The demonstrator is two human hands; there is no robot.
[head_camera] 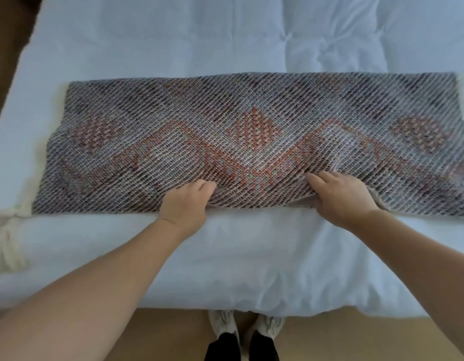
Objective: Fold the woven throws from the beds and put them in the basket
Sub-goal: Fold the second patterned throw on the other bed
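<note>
Head view: the woven throw (251, 121) lies across the white bed (225, 256) as a long band, seemingly folded lengthwise already, with cream tassels (6, 238) trailing at 8 o'clock. At the throw's 6 o'clock edge, the left hand (185, 201) and right hand (340, 196) curl their fingers (208, 185) into the cloth, gripping it bunched. Further folds remain, then the basket, which is out of view.
</note>
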